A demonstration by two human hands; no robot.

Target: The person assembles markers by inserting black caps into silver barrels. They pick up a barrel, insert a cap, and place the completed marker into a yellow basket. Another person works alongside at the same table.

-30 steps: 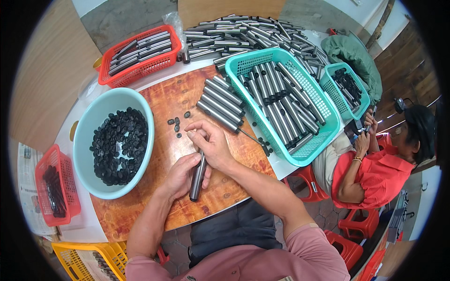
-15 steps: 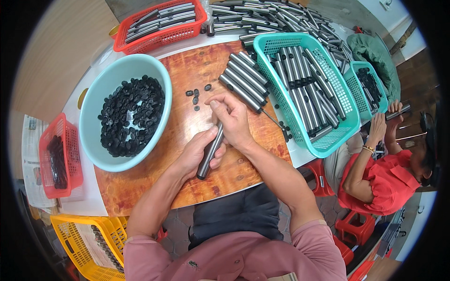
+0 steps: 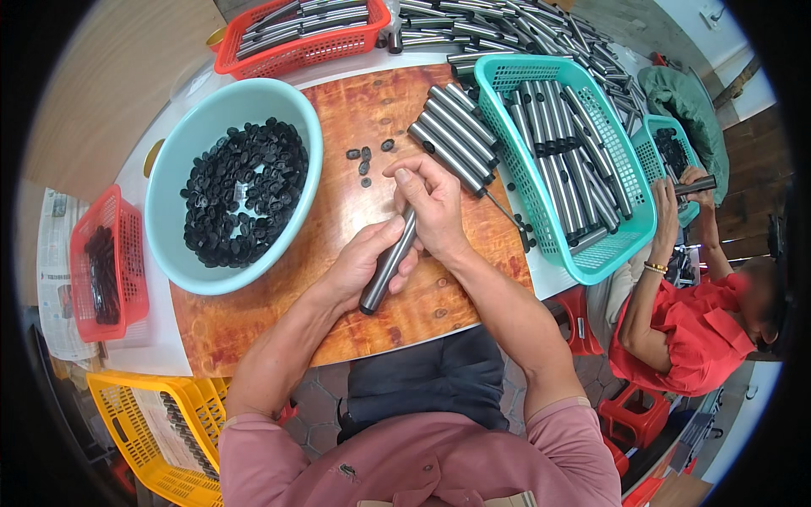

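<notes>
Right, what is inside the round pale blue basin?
The basin holds a heap of small black pieces, with a pale patch showing among them. Any pieces beneath the top layer and most of the bottom are covered, so cannot be seen.

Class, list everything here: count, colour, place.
Tube: one, grey, centre
Tube row: several, silver, right of centre
Basin: one, pale blue, left
Discs: many, black, mostly in basin
Board: one, brown, centre
Rod: one, dark, by tube row
Table: one, white, under board
Baskets: two, green, right
Other baskets: two, red, back and left
Crates: count unclear, yellow, lower left
Tube pile: many, silver, back
Sack: one, green, upper right
Stools: several, red, lower right
Newspaper: some, white, left
Worker: one, red shirt, right
Left hand: one, around tube
Right hand: one, at tube's upper end
</notes>
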